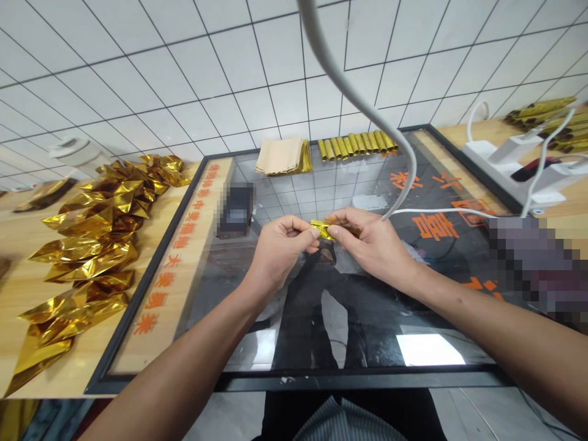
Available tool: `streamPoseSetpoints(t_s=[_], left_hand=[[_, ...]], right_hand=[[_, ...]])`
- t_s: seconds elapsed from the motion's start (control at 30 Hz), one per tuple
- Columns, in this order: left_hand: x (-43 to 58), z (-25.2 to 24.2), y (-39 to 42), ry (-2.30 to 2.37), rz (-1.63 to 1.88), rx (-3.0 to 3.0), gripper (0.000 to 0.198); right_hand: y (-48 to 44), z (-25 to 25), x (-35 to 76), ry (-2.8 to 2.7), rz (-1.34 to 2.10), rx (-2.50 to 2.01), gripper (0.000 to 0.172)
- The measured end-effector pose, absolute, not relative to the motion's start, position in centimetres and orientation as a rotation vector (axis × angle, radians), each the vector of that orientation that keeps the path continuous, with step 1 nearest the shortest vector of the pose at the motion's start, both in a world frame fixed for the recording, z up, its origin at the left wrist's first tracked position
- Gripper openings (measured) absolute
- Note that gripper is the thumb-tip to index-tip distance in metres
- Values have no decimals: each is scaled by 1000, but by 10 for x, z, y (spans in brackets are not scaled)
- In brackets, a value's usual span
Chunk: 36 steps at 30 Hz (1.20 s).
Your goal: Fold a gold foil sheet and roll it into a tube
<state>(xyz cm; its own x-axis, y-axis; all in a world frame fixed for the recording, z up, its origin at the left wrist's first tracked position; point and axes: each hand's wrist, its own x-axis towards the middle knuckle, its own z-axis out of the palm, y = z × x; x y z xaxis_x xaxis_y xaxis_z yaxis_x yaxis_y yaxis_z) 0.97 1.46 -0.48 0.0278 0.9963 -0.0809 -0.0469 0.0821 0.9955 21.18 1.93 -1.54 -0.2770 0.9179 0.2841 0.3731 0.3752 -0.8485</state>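
Above the glass tabletop, a small piece of gold foil paper is pinched between both hands. My left hand grips its left end with thumb and index finger, the other fingers curled in. On its right side, my right hand holds the foil between thumb and fingers, partly covering it. Beyond the hands lies a row of gold foil rolls near the wall. Just left of that row is a stack of tan paper sheets with gold foil showing at its right edge.
Folded gold foil shapes pile along the wooden surface at left. A blurred phone-like object lies on the glass. At right are a white power strip with cables and more foil rolls. A thick white cable hangs in front.
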Motion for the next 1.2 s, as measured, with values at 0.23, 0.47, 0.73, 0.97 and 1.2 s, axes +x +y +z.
streamPoseSetpoints(t_s=[0.23, 0.47, 0.73, 0.97, 1.2], left_hand=[[10, -3, 14, 1207, 1131, 1077, 25], [10, -6, 15, 1208, 1104, 1088, 22], [10, -3, 14, 1223, 1095, 1060, 22], [9, -6, 15, 1158, 1074, 965, 21], [10, 0, 14, 1118, 1066, 893, 21]], right_hand=[[17, -11, 211, -1884, 709, -1150, 10], [18, -11, 211, -1903, 631, -1139, 11], [16, -12, 211, -1913, 630, -1155, 9], [16, -11, 211, -1942, 583, -1129, 10], [17, -12, 211, -1964, 514, -1067, 8]])
